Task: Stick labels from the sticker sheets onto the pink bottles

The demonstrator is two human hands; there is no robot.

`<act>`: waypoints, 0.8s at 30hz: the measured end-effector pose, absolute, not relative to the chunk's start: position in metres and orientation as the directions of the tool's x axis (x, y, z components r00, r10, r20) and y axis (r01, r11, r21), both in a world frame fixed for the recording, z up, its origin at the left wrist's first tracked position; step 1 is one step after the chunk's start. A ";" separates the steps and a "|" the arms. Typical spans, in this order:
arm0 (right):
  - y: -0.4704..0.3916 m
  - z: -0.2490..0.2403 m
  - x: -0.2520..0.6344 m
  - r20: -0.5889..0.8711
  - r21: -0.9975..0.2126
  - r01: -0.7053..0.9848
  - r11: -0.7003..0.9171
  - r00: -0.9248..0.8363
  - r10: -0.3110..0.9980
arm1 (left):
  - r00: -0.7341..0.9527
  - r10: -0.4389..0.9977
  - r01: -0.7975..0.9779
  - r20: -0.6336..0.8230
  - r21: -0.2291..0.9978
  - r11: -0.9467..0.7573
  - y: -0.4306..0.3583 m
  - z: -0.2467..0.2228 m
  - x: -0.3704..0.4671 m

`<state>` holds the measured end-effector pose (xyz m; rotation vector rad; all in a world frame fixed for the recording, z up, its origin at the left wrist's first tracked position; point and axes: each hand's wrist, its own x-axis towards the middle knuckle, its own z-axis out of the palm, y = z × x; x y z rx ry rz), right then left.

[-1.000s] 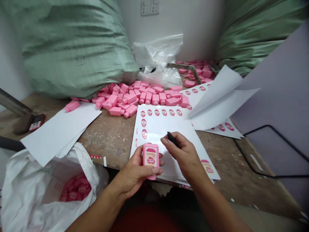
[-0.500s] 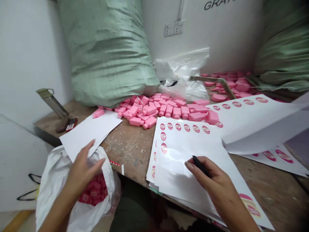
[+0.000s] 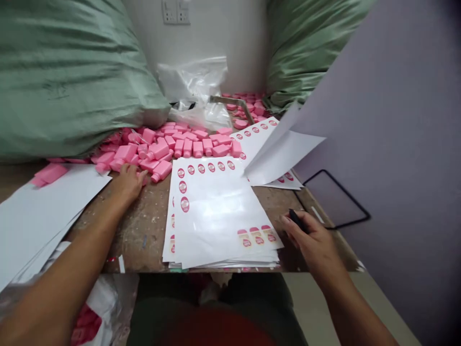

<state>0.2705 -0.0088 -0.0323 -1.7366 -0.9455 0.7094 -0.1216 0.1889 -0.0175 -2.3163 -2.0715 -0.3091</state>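
My left hand (image 3: 128,185) is at the front of a heap of small pink plastic bottles (image 3: 158,150). Its thumb and fingers are closed round one pink bottle (image 3: 144,179), mostly hidden by the hand. Off the right side of the sticker sheets, my right hand (image 3: 311,235) grips a slim black tool (image 3: 297,221) whose kind I cannot make out. Between both hands lies a stack of white sticker sheets (image 3: 219,206). Oval pink stickers line the top sheet's upper and left edges, and three larger ones sit at its lower right.
Blank white sheets (image 3: 54,206) overhang the table edge at left, above a white bag (image 3: 104,300) of pink items. Green sacks (image 3: 72,81) stand behind, with clear plastic (image 3: 201,91) near the wall. More sticker sheets (image 3: 288,154) curl up beside the right partition (image 3: 396,144).
My left hand has moved from above the bag to the bottle heap and closed on a bottle. My right hand has shifted off the sheets to the right. The view has swung right.
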 end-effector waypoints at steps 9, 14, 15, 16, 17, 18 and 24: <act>-0.013 -0.037 0.239 -0.111 -0.971 0.163 -0.178 0.353 0.929 | -0.326 0.919 0.848 0.222 0.499 0.180 0.124 0.009 -0.125; -0.015 -0.020 0.230 -0.056 -0.789 0.603 -0.117 0.118 0.991 | -0.100 0.978 -0.065 -0.183 0.982 0.177 0.069 0.028 -0.056; -0.015 -0.016 0.228 -0.073 -0.737 0.668 -0.100 0.067 0.995 | 0.000 0.968 -0.188 -0.250 0.951 0.246 0.060 0.028 -0.038; -0.014 -0.014 0.224 -0.087 -0.690 0.719 -0.079 0.025 0.996 | 0.079 0.949 -0.279 -0.306 0.907 0.316 0.054 0.027 -0.021; -0.013 -0.012 0.220 -0.096 -0.650 0.758 -0.057 -0.008 0.995 | 0.148 0.926 -0.349 -0.349 0.857 0.378 0.048 0.024 -0.006; -0.011 -0.011 0.217 -0.099 -0.615 0.787 -0.041 -0.026 0.995 | 0.202 0.904 -0.403 -0.378 0.809 0.428 0.045 0.020 0.008; -0.006 -0.013 0.203 -0.102 -0.452 0.891 -0.043 -0.004 0.995 | 0.363 0.812 -0.466 -0.458 0.665 0.584 0.044 -0.005 0.041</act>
